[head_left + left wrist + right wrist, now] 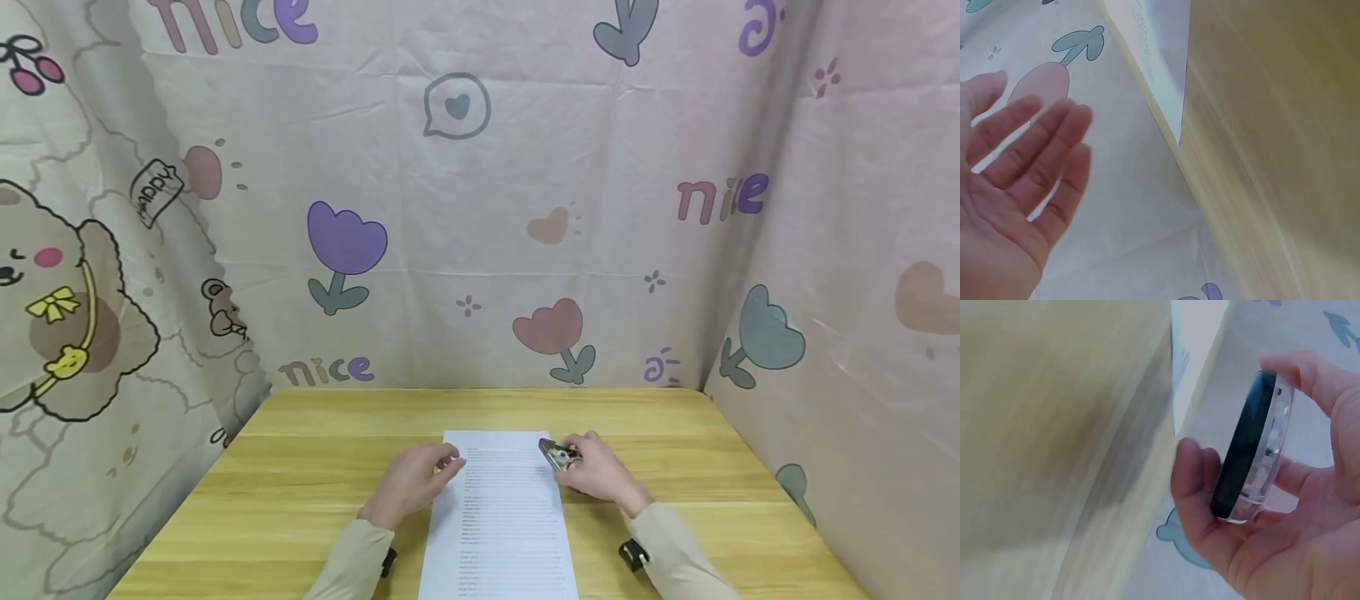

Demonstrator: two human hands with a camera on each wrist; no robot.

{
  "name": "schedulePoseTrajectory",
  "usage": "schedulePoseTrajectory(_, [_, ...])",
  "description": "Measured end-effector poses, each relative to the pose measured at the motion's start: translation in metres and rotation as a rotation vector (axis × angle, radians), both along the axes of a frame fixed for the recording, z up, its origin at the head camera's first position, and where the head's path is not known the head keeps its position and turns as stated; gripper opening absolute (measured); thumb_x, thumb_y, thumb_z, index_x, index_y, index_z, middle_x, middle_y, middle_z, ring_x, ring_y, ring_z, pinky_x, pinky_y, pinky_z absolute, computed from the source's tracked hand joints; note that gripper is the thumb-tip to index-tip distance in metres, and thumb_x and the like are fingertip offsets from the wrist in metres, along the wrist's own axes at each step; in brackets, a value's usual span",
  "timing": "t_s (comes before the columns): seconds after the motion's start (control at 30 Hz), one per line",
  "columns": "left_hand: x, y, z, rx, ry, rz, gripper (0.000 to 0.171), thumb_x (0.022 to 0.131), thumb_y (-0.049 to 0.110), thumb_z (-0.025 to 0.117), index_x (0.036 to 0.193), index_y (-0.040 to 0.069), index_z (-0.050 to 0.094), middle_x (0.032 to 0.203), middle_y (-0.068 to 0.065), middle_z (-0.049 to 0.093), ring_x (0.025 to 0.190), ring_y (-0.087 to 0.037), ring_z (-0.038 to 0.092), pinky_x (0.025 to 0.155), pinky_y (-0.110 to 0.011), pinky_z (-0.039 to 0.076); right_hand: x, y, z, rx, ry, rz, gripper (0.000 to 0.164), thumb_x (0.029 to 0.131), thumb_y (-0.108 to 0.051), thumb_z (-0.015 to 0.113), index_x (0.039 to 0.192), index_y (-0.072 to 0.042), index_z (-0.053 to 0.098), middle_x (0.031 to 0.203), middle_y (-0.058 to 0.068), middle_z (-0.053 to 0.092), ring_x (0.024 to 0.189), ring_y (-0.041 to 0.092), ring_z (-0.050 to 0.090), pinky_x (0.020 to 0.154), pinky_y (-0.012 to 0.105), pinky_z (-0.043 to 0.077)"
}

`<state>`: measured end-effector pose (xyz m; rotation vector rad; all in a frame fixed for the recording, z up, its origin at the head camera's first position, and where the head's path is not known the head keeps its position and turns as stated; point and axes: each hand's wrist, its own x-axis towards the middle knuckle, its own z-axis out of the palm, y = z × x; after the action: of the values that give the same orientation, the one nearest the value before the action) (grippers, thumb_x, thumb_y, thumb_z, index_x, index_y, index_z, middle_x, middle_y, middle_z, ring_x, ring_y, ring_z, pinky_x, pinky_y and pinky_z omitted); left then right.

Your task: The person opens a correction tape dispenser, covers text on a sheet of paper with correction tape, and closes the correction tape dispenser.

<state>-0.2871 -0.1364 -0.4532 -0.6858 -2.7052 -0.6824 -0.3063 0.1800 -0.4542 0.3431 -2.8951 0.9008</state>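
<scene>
A sheet of paper [510, 517] with lines of printed text lies on the wooden table in the head view. My left hand [416, 482] is over its left side near the top; the left wrist view shows this hand [1029, 162] with relaxed, slightly bent fingers and nothing in them. At the top right corner of the paper, my right hand [596, 471] grips a small handheld object [557, 456]. Up close, the object [1254, 450] has a black base and a clear plastic body with small parts inside. Fingers and thumb of the right hand [1297, 512] hold its two ends.
The wooden table [322, 442] ends at a printed cloth backdrop [450, 233], which also hangs along the left and right. A black wrist strap [633, 554] shows at the right sleeve.
</scene>
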Motion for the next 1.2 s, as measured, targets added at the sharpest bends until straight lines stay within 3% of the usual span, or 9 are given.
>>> schedulePoseTrajectory(0.23, [0.000,0.007,0.003,0.100,-0.002,-0.023,0.017,0.097,0.029,0.062,0.099,0.017,0.074,0.085,0.009,0.071,0.071,0.000,0.058,0.062,-0.017,0.049,0.006,-0.013,0.004,-0.032,0.036,0.094,0.061,0.070,-0.024,0.085,0.125,-0.015,0.062,0.098,0.006,0.054,0.085,0.017,0.050,0.070,0.030,0.048])
schedulePoseTrajectory(0.37, [-0.001,0.010,0.005,0.126,-0.005,-0.042,0.018,0.097,0.028,0.062,0.102,0.015,0.074,0.087,0.008,0.072,0.073,0.001,0.059,0.064,-0.016,0.051,0.009,-0.024,0.005,-0.054,0.065,0.148,0.058,0.070,-0.023,0.086,0.123,-0.019,0.061,0.099,0.006,0.054,0.087,0.017,0.052,0.072,0.031,0.050])
schedulePoseTrajectory(0.6, [0.000,0.018,0.009,0.181,-0.013,-0.094,0.018,0.096,0.024,0.064,0.104,0.010,0.073,0.088,0.006,0.072,0.077,-0.002,0.062,0.069,-0.019,0.054,0.015,-0.043,0.006,-0.081,0.101,0.244,0.060,0.070,-0.021,0.086,0.124,-0.016,0.060,0.102,0.004,0.052,0.093,0.016,0.053,0.084,0.036,0.053])
schedulePoseTrajectory(0.83, [0.001,0.024,0.011,0.239,-0.047,-0.099,0.024,0.096,0.029,0.063,0.112,0.012,0.072,0.090,0.005,0.073,0.074,-0.002,0.061,0.066,-0.018,0.052,0.017,-0.055,0.004,-0.067,0.138,0.280,0.060,0.070,-0.024,0.087,0.124,-0.019,0.061,0.100,0.000,0.053,0.092,0.013,0.052,0.083,0.033,0.053])
schedulePoseTrajectory(1.0, [0.000,0.030,0.011,0.294,-0.038,-0.165,0.025,0.096,0.027,0.063,0.111,0.010,0.072,0.093,0.000,0.075,0.076,-0.004,0.065,0.069,-0.019,0.055,0.017,-0.060,0.003,-0.085,0.175,0.289,0.061,0.070,-0.028,0.088,0.125,-0.022,0.062,0.098,-0.003,0.053,0.089,0.012,0.052,0.080,0.029,0.050])
schedulePoseTrajectory(1.2, [0.000,0.034,0.013,0.380,-0.118,-0.213,0.026,0.094,0.026,0.066,0.111,0.007,0.073,0.096,-0.004,0.075,0.075,-0.005,0.067,0.067,-0.018,0.056,0.018,-0.065,0.005,-0.126,0.165,0.316,0.060,0.073,-0.028,0.086,0.128,-0.023,0.062,0.099,-0.005,0.052,0.089,0.010,0.052,0.080,0.026,0.050])
